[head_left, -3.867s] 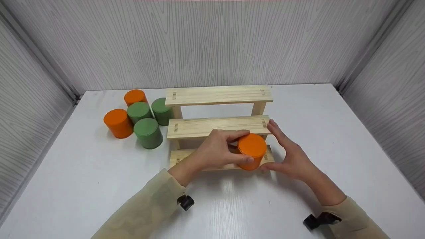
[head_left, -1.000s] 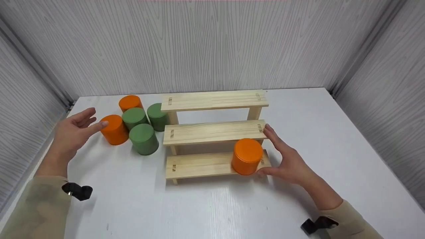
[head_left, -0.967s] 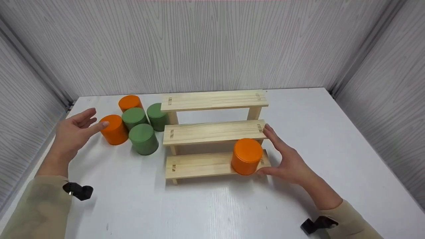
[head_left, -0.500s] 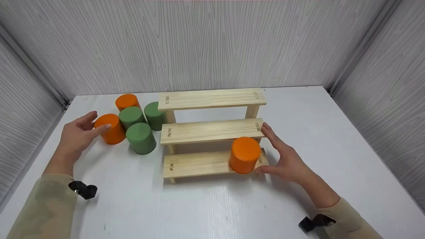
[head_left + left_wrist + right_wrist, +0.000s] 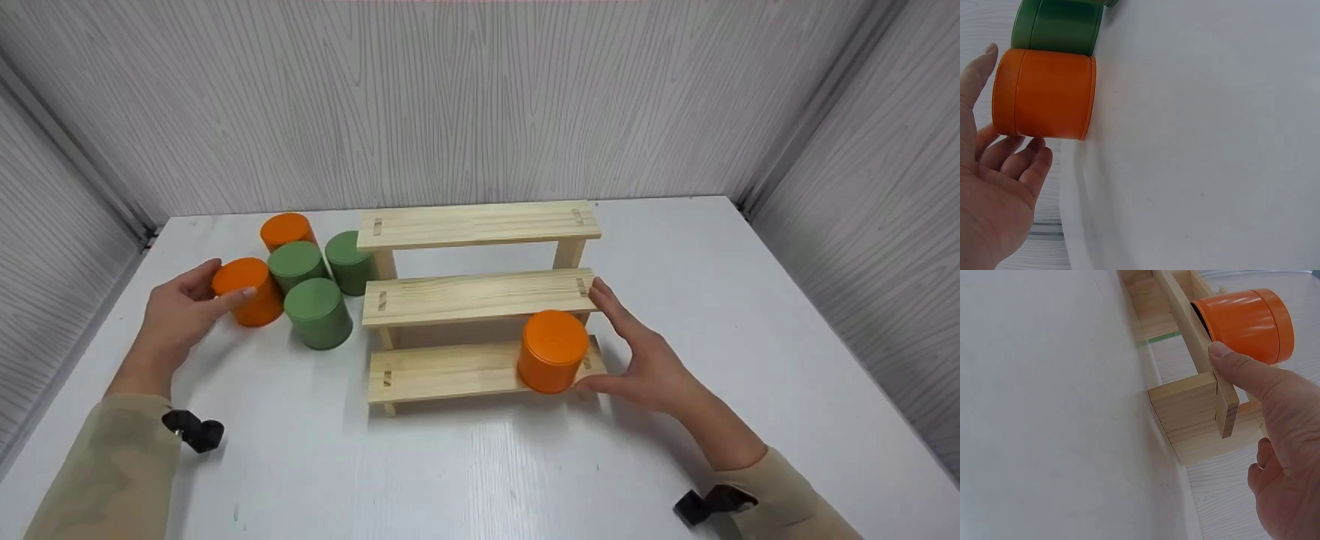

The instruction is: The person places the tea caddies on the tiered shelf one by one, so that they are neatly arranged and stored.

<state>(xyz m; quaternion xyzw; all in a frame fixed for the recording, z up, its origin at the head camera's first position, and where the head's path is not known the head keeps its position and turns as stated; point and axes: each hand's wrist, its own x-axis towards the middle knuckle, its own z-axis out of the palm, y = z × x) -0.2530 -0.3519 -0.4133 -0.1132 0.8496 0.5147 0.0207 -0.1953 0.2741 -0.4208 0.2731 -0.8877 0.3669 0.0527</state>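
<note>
My left hand [image 5: 180, 311] is at the front orange canister [image 5: 247, 292] on the table. In the left wrist view its fingers [image 5: 1016, 160] lie right at the side of that orange canister [image 5: 1044, 95], and the thumb stands apart from the lid. My right hand [image 5: 649, 364] is at the right end of the three-tier wooden rack [image 5: 450, 371]. Its thumb [image 5: 1235, 365] rests on the lowest shelf's front edge, beside another orange canister [image 5: 553, 352] standing upright on that shelf. The fingertips are at the end of the middle shelf.
Several green canisters, one nearest me [image 5: 318, 315], one behind it [image 5: 298, 264] and one beside the rack [image 5: 349, 262], stand grouped with a rear orange canister [image 5: 287, 229]. A grey wood-patterned wall [image 5: 480, 105] closes the back of the white table [image 5: 420, 480].
The left hand let go of the canister on the lowest shelf and moved left, then closed in on the front orange canister in the group. The right hand stays at the rack's right end.
</note>
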